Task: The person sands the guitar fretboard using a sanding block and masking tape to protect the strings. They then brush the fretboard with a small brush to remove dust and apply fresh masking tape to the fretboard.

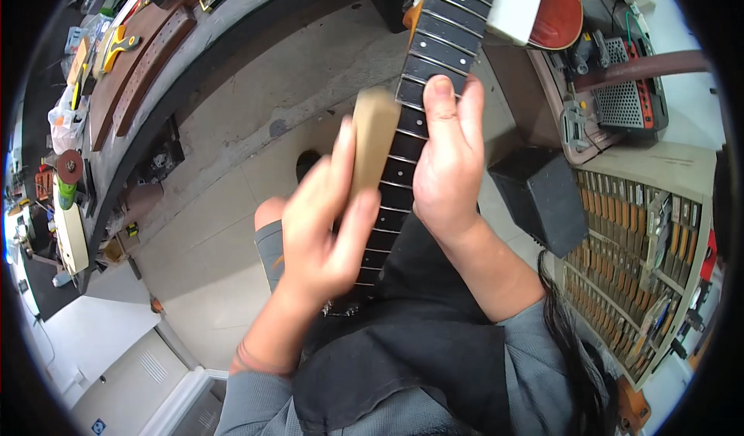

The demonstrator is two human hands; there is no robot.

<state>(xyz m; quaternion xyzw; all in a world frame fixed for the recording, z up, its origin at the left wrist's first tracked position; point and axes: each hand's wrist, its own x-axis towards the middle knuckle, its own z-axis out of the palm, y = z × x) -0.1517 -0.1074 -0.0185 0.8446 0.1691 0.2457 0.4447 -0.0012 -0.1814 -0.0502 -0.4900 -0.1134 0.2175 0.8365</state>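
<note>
Left hand (319, 223), half-curled, is gripping a tan block (375, 135) along the left edge of a guitar fretboard (412, 124); right hand (451, 168) is clasping its neck, thumb lying on top.

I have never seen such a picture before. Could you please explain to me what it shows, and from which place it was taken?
There is no machine here, only a person's two bare hands. The single picture comes from a wide fisheye camera worn on the head, looking down, so straight edges appear bent. The left hand holds a pale wooden block, somewhat blurred, beside a dark fretted neck. The right hand holds that neck, its thumb on the fretted side. On the bench at the left lie a yellow-handled tool and a green tool with a round disc, among other things.
</note>
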